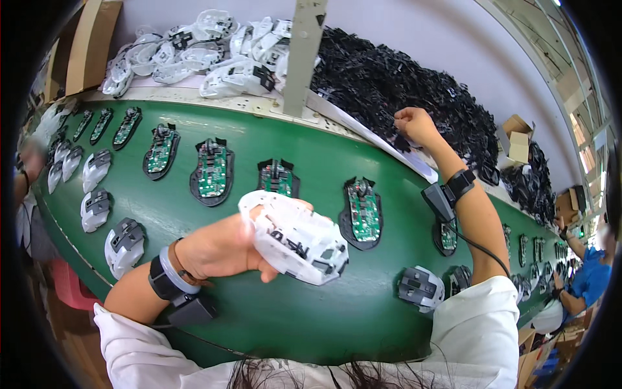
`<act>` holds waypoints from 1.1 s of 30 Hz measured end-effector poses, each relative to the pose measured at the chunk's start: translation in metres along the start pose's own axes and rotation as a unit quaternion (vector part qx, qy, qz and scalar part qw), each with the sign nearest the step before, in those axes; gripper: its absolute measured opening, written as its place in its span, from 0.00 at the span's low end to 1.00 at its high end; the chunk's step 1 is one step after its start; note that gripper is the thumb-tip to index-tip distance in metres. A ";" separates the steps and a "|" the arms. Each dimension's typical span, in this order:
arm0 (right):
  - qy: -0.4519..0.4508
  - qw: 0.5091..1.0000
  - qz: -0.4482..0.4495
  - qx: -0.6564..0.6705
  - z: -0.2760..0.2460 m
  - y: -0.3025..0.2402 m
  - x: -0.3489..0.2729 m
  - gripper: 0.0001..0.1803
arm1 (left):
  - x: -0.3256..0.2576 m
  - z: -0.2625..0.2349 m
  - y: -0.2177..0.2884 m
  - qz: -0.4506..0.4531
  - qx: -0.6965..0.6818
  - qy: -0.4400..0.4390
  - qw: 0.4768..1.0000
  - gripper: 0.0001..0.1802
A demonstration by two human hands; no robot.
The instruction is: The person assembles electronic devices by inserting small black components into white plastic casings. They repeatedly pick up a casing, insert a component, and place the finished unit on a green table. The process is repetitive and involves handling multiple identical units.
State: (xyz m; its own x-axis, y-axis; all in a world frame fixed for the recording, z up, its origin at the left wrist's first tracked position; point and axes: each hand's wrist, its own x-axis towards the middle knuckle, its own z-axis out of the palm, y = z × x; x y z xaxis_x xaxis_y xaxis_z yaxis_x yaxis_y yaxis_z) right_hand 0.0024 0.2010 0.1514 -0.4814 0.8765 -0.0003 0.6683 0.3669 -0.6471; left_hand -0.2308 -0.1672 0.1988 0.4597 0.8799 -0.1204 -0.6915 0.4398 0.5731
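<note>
My left hand [223, 246] is closed round the edge of a white plastic computer mouse shell [295, 236], its hollow inner side with black fittings facing up. The shell is held above the green table and partly covers one circuit board. Out at the far right, my right hand [418, 126] is pinched together at the near edge of a large heap of small black plastic parts [402, 81]. What its fingertips hold, if anything, is too small to make out. Black mouse bases with green circuit boards [363, 211] lie in a row beyond my left hand.
Grey-and-white mouse covers [124, 246] lie on the green table [272, 324] at left, and another mouse cover [421, 288] at right. White shells [194, 55] are heaped on the back shelf, beside a metal post [303, 58]. A person in blue [593, 269] works at far right.
</note>
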 end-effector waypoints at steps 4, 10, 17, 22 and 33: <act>0.086 0.992 -0.086 -0.015 -0.004 -0.019 -0.004 0.08 | 0.000 0.006 0.001 -0.015 0.101 0.086 0.991 0.47; 0.163 0.941 -0.292 -0.055 -0.023 -0.064 -0.097 0.08 | -0.007 0.005 0.002 0.007 0.044 0.070 0.997 0.41; -0.055 0.935 -0.316 -0.151 -0.017 -0.062 -0.197 0.09 | -0.004 0.018 0.018 0.061 0.261 0.144 0.953 0.33; -0.071 0.993 -0.078 -0.060 -0.027 -0.072 -0.193 0.10 | -0.004 0.019 0.015 0.091 0.235 0.204 0.946 0.22; -0.118 0.992 0.047 0.013 0.000 -0.071 -0.188 0.11 | -0.008 0.014 0.006 0.075 0.245 0.216 0.942 0.29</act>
State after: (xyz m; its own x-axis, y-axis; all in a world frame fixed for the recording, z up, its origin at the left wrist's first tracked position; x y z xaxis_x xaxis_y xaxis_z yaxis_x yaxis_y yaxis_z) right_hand 0.0455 0.0099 0.1971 -0.5394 0.8077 -0.2383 0.7031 0.2762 -0.6552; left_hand -0.2308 -0.1739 0.2147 0.0350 0.9635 -0.2655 -0.3425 0.2611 0.9025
